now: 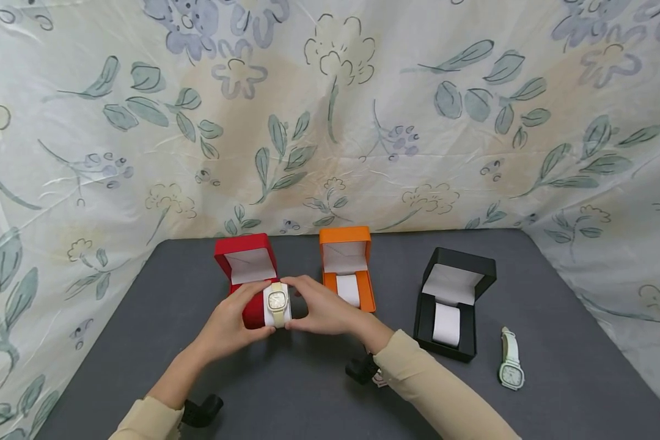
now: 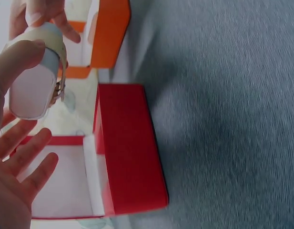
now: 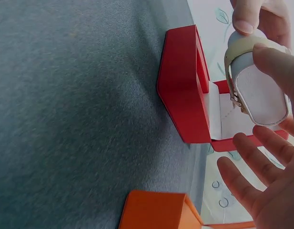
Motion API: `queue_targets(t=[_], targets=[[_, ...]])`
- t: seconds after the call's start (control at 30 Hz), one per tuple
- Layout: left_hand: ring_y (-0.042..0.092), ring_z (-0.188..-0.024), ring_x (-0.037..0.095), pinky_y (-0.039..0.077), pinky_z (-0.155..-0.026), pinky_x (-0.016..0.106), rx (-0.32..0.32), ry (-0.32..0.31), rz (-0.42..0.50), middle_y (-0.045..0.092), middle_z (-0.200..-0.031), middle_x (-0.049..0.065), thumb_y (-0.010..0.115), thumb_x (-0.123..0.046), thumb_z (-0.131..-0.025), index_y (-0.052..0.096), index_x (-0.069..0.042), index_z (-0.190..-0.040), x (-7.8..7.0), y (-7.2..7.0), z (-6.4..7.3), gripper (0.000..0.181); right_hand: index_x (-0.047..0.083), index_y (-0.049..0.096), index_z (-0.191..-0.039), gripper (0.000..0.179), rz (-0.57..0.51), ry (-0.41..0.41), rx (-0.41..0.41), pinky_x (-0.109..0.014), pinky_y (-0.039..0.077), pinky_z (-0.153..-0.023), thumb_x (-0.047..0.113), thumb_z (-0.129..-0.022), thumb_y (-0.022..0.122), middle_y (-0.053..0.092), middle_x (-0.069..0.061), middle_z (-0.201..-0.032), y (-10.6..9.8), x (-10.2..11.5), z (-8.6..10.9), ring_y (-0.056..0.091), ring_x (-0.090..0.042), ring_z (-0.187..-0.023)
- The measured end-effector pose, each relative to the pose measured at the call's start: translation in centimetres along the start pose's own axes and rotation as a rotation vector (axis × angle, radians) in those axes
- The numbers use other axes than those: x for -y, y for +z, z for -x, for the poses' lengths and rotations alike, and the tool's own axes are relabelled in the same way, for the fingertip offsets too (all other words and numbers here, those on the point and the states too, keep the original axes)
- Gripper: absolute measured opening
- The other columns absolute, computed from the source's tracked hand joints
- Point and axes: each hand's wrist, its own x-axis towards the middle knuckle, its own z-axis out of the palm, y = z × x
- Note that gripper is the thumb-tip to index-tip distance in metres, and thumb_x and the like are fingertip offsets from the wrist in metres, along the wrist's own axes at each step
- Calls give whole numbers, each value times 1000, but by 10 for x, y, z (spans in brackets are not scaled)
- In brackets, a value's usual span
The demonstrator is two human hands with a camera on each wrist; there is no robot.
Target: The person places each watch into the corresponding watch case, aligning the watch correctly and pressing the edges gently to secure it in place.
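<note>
Watch (image 1: 277, 300): cream strap, squarish case, a bit left of center in the head view, wrapped round a pale cushion (image 2: 31, 93)
Left hand (image 1: 228, 324): pinching watch and cushion together, thumb on the near edge, index on the far one; the other fingers splay loose in its wrist view
Right hand (image 1: 327, 310): same kinda pinch from the other side, so it's a two-hand hold
Red box (image 1: 245, 245): lid up, just behind the hands
Weight: pretty light I'd guess, case heavier than the strap
Feel: cushion probably has some squish, strap looks bendy, case should be stiff
Watch out for: dial glass, likely slick and scratchable, so keep fingertips off it
Best hold: cushion ends or strap edges, clear of the buckle (image 2: 57, 90)
</note>
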Motion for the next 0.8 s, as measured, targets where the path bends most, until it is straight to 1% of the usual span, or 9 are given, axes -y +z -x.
queue_targets(t=[0.07,0.13,0.3,0.37,0.53,0.6,0.8], targets=[[51,-102,24,54,-75,42,4,-16,10,51,-125,3,84,-20,-63,44,-16,-133,3,-2,1,81,14,33,-140,77,-3,-2,8,-23,47,-87,34,-77,73,48,-3,-125,2,1,-5,52,-20,-110],[51,-102,25,54,-75,42,7,-34,7,51,-124,4,84,-20,-63,43,-15,-133,8,-4,1,81,14,33,-140,77,-1,-2,15,-23,47,-87,34,-77,73,48,-4,-124,3,2,-9,52,-20,-110],[52,-101,23,53,-79,41,12,-80,4,53,-121,3,84,-21,-63,43,-14,-132,16,-9,3,80,14,33,-141,78,17,-3,19,-23,47,-87,36,-78,72,49,-4,-124,7,3,-20,52,-20,-109],[53,-102,24,52,-80,42,14,-93,1,54,-120,3,84,-21,-64,44,-14,-131,18,-12,3,78,13,33,-141,78,21,-4,17,-24,46,-89,37,-78,71,49,-4,-126,9,2,-25,52,-19,-109],[53,-101,25,53,-77,42,27,-123,3,53,-121,6,83,-22,-66,44,-13,-131,27,-17,1,76,14,33,-141,76,9,10,10,-28,45,-93,35,-78,71,48,-2,-130,13,3,-35,49,-17,-112],[53,-101,25,54,-76,42,33,-137,8,53,-121,7,83,-22,-66,44,-13,-131,31,-18,2,75,16,33,-140,75,9,16,12,-29,45,-94,34,-79,71,48,-1,-130,16,4,-40,49,-17,-112],[54,-102,25,52,-79,45,48,-153,26,53,-122,7,82,-22,-67,44,-12,-131,39,-22,3,75,18,35,-138,71,11,21,16,-28,45,-91,34,-79,71,51,0,-127,23,4,-50,50,-16,-107]])
